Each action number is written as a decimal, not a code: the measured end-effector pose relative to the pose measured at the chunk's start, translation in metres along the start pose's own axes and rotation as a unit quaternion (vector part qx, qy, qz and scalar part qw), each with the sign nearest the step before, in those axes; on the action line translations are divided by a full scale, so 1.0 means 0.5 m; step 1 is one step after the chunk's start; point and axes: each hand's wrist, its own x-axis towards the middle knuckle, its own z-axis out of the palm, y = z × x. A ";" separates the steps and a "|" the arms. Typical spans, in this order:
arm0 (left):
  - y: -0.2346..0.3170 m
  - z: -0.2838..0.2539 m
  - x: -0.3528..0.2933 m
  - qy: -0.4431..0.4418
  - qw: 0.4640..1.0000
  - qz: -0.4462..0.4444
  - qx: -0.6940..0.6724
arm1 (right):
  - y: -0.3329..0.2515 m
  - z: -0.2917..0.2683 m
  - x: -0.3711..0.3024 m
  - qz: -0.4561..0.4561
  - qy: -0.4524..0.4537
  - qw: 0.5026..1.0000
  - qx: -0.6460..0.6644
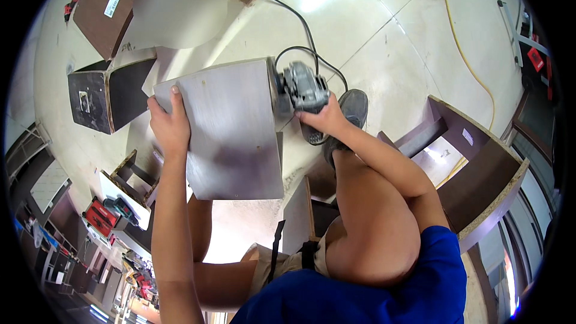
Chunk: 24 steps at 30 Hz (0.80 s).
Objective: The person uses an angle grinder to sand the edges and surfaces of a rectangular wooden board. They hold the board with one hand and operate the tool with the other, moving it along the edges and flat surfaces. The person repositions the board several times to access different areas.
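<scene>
A grey wood-grained box or panel piece [231,135] stands in front of me, tilted, between my legs. My left hand [170,121] grips its upper left edge, thumb on the broad face and the other fingers round the side. Closed round the dark handle of a grey corded power tool [306,87], probably a sander, my right hand [324,117] holds it against the upper right edge of the piece. Blur and the tool's own body hide the exact contact. From the tool a black cord [309,33] loops away across the floor.
A dark open box [108,96] and a brown panel [111,0] are at the far left. Right of my leg lies a curved brown cabinet part [480,168]. A yellow cable [462,60] crosses the pale tiles. My dark shoe [354,107] is close behind the tool.
</scene>
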 end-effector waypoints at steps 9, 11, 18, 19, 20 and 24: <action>-0.019 0.005 -0.002 0.003 1.000 -0.015 0.016 | 0.051 0.009 -0.006 0.005 0.045 0.999 -0.012; -0.012 0.002 -0.008 -0.003 1.000 -0.028 0.005 | -0.001 0.011 0.018 0.053 0.029 0.997 0.050; -0.007 0.000 0.005 -0.009 1.000 -0.018 -0.011 | -0.003 0.011 -0.002 -0.007 -0.010 0.999 0.041; -0.013 0.002 0.005 -0.007 1.000 -0.013 -0.007 | 0.005 0.007 0.014 -0.053 -0.009 0.996 -0.072; -0.017 0.002 0.000 -0.012 1.000 -0.020 -0.010 | 0.013 0.013 0.013 0.001 0.026 0.999 0.019; -0.007 0.001 -0.003 -0.007 0.999 -0.015 -0.029 | 0.011 0.030 -0.022 -0.049 0.019 0.998 -0.033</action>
